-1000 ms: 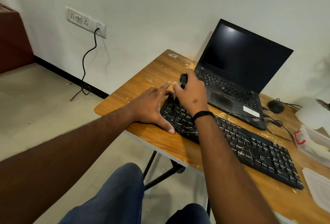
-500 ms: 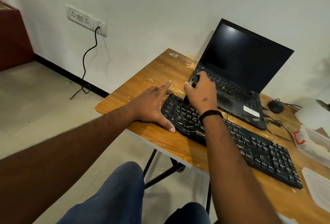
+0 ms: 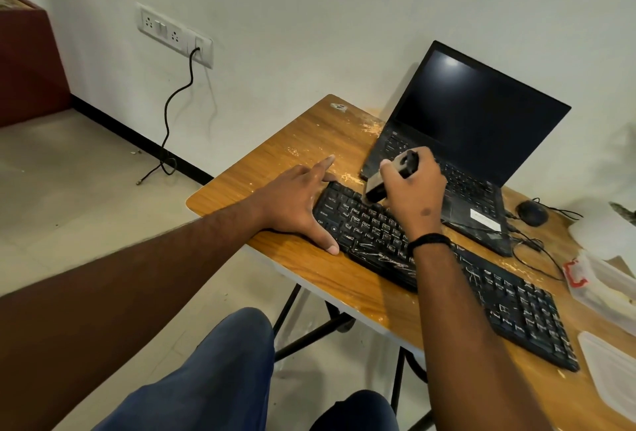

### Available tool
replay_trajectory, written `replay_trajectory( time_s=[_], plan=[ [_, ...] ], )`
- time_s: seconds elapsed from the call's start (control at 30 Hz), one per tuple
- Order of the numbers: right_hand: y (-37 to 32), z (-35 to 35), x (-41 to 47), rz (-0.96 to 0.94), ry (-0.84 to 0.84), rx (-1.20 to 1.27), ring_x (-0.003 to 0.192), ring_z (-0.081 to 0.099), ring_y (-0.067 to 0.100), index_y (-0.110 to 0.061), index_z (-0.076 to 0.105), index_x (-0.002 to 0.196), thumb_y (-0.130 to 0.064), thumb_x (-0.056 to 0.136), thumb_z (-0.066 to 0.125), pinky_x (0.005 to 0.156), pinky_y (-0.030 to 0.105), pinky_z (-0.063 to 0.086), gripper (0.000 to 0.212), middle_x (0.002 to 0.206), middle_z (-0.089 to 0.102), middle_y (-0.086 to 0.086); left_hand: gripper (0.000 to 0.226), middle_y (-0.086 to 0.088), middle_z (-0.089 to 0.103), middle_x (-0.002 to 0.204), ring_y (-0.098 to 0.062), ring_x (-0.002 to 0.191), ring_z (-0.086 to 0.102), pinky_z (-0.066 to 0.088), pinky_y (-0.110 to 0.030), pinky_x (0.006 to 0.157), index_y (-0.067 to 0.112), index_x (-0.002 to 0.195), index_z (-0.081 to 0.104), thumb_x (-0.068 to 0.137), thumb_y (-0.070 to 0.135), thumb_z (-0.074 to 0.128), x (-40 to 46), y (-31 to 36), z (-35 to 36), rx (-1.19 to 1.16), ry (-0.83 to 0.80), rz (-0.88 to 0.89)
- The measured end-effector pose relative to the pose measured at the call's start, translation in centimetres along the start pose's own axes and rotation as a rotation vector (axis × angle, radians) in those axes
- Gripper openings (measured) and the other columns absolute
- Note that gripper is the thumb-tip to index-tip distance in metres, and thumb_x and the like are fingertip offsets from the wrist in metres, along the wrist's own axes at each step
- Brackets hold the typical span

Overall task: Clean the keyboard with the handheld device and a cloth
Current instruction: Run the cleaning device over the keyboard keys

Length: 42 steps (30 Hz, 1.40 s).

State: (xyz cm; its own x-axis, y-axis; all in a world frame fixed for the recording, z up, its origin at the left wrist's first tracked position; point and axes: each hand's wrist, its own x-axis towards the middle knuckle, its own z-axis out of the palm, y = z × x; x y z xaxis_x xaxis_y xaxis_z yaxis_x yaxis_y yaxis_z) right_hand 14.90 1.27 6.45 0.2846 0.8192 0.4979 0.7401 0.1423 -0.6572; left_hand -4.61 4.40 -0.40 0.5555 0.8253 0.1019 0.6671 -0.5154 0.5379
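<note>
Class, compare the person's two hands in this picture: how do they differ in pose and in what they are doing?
The left hand lies flat with fingers spread, resting on the table at the keyboard's end; the right hand is curled, gripping the handheld device. The left holds nothing; the right points the device down at the keys. Both are bare.

a plain office or study corner: a small wooden folding desk [image 3: 309,141] stands against a bare white wall [image 3: 309,17] and carries an open laptop [image 3: 481,121], an external black keyboard [image 3: 499,296] and a wired mouse [image 3: 531,212]; a wall socket strip [image 3: 173,34] with a plugged cable [image 3: 172,110] sits above a tiled floor [image 3: 69,172].
</note>
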Motion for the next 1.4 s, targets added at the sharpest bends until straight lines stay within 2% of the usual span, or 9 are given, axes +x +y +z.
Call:
replay_trajectory(
  time_s=[0.2,0.3,0.37,0.47,0.63,0.77,1.1,1.27,1.4],
  plan=[
    [0.3,0.2,-0.7,0.084,-0.157,0.021,0.082,0.065,0.028,-0.016,0.051,0.089,-0.025,0.085,0.064,0.065,0.053,0.059,0.017,0.081,0.052,-0.005,0.161,-0.001,0.033,0.161,-0.023,0.147,0.027,0.030,-0.045,0.120,0.032,0.159,-0.011,0.038,0.088,0.079,0.2,-0.5,0.2,-0.007,0.006,-0.012],
    [-0.3,0.1,-0.8,0.056,-0.120,0.015,0.074,0.060,0.016,-0.013,0.051,0.094,-0.022,0.089,0.063,0.064,0.049,0.060,0.017,0.080,0.050,-0.007,0.161,0.000,0.035,0.160,-0.023,0.146,0.028,0.032,-0.048,0.119,0.035,0.158,-0.011,0.035,0.092,0.075,0.3,-0.6,0.4,-0.008,0.011,-0.011],
    [-0.4,0.0,-0.7,0.073,-0.194,0.025,0.079,0.063,0.023,-0.010,0.051,0.096,-0.021,0.090,0.063,0.058,0.043,0.061,0.017,0.083,0.050,-0.005,0.161,0.002,0.036,0.159,-0.022,0.146,0.029,0.032,-0.049,0.118,0.036,0.158,-0.011,0.034,0.095,0.073,0.4,-0.7,0.4,-0.003,0.012,-0.007],
    [-0.8,0.0,-0.7,0.057,-0.220,-0.004,0.076,0.062,0.021,-0.010,0.051,0.097,-0.020,0.091,0.063,0.048,0.021,0.054,0.017,0.084,0.052,-0.002,0.161,0.003,0.036,0.159,-0.022,0.146,0.029,0.033,-0.049,0.118,0.035,0.158,-0.010,0.033,0.096,0.071,0.4,-0.8,0.4,-0.001,0.015,-0.008],
    [-0.8,0.2,-0.9,0.055,-0.270,-0.020,0.081,0.065,0.032,-0.013,0.052,0.090,-0.023,0.087,0.064,0.058,0.045,0.060,0.016,0.081,0.054,-0.002,0.161,0.001,0.033,0.161,-0.023,0.147,0.027,0.032,-0.049,0.119,0.035,0.158,-0.010,0.035,0.094,0.074,0.3,-0.7,0.4,0.000,0.011,-0.006],
    [-1.2,0.2,-1.1,0.030,-0.214,-0.019,0.076,0.066,0.029,-0.013,0.050,0.090,-0.023,0.089,0.063,0.057,0.040,0.060,0.016,0.081,0.056,0.001,0.160,-0.004,0.029,0.163,-0.025,0.148,0.025,0.031,-0.047,0.119,0.031,0.160,-0.010,0.040,0.086,0.080,0.3,-0.5,0.1,0.001,0.002,-0.009],
    [-1.8,0.8,-1.2,0.010,-0.270,-0.049,0.074,0.063,0.030,-0.010,0.052,0.088,-0.024,0.086,0.064,0.062,0.049,0.059,0.018,0.084,0.060,0.011,0.160,0.001,0.035,0.159,-0.022,0.146,0.028,0.034,-0.049,0.117,0.035,0.158,-0.012,0.036,0.094,0.073,0.3,-0.8,0.5,0.012,0.009,0.000],
    [-1.9,1.1,-1.5,0.000,-0.315,-0.042,0.071,0.065,0.041,-0.007,0.052,0.089,-0.026,0.083,0.063,0.052,0.053,0.055,0.022,0.086,0.063,0.017,0.159,-0.001,0.032,0.161,-0.024,0.148,0.026,0.033,-0.049,0.118,0.034,0.158,-0.011,0.038,0.092,0.074,0.4,-0.7,0.4,0.016,-0.001,-0.005],
    [-2.1,1.2,-1.4,-0.001,-0.305,-0.027,0.073,0.066,0.035,-0.011,0.050,0.089,-0.024,0.087,0.061,0.052,0.047,0.057,0.017,0.084,0.060,0.011,0.158,0.000,0.034,0.161,-0.024,0.147,0.027,0.034,-0.051,0.117,0.034,0.159,-0.010,0.037,0.094,0.073,0.4,-0.8,0.4,0.008,-0.002,-0.002]
  ],
)
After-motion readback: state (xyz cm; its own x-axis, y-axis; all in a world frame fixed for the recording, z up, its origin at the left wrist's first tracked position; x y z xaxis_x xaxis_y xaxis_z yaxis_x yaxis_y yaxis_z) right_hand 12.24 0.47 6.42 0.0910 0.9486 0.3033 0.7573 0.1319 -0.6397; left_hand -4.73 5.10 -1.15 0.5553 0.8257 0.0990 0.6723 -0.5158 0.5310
